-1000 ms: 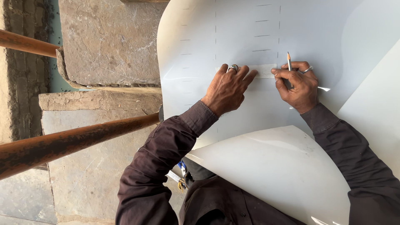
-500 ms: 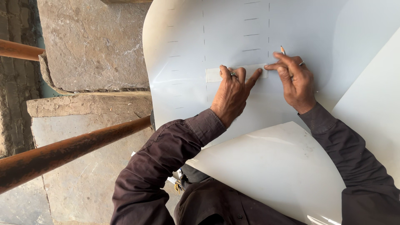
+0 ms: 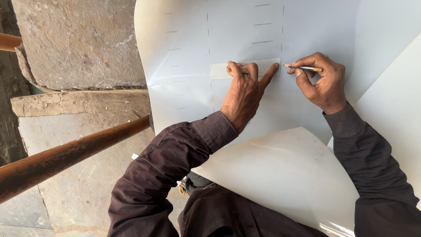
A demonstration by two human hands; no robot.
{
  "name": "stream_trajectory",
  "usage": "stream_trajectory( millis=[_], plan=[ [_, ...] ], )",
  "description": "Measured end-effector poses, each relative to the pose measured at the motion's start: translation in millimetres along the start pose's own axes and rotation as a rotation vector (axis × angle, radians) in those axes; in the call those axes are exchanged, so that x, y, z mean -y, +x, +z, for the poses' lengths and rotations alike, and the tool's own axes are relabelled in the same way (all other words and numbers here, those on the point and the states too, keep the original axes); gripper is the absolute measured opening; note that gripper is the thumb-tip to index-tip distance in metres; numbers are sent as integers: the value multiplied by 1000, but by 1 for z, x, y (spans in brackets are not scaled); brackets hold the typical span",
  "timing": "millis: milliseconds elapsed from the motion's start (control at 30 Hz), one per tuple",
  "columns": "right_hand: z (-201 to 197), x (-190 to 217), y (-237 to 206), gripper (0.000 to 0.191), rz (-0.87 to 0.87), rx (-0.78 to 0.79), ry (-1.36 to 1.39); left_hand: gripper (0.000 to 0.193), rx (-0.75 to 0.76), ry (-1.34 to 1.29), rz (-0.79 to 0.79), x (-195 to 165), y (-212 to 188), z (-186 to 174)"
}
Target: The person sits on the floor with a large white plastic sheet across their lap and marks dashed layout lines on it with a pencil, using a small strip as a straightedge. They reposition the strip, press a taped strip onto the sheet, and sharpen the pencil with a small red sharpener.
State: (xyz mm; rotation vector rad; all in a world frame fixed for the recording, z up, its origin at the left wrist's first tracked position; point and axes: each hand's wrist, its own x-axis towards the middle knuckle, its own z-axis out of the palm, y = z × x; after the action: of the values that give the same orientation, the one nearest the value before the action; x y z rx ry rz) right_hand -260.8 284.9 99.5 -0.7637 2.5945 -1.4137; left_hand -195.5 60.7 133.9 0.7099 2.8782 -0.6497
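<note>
A large pale sheet (image 3: 245, 26) with rows of short pencilled dashes lies spread in front of me. My left hand (image 3: 244, 94) presses a small rectangular white strip (image 3: 219, 71) flat against it, index finger stretched toward the strip's right end. My right hand (image 3: 322, 81) holds a pencil (image 3: 303, 68) whose tip touches the sheet just right of the strip. A ring shows on a left finger. Both arms wear dark brown sleeves.
The sheet's near edge curls up over my lap (image 3: 280, 175). Rough stone blocks (image 3: 79, 44) and a stone floor (image 3: 57, 188) lie to the left. A rusty metal pipe (image 3: 70, 153) slants across the lower left, a second pipe end (image 3: 8, 41) at the far left.
The view has shifted. My left hand slid along the strip and now points its index finger at the right end. The right hand lowered the pencil tip to the sheet.
</note>
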Motion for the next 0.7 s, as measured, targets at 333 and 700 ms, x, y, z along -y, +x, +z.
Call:
stream_trajectory(
  millis=[333,700],
  plan=[
    [7,-8,4,4,-60,-16,-25,83,-11,31,-6,-1,0,1],
    [9,-17,1,3,-84,0,-36,83,-18,45,-19,-3,-1,2]
  ],
)
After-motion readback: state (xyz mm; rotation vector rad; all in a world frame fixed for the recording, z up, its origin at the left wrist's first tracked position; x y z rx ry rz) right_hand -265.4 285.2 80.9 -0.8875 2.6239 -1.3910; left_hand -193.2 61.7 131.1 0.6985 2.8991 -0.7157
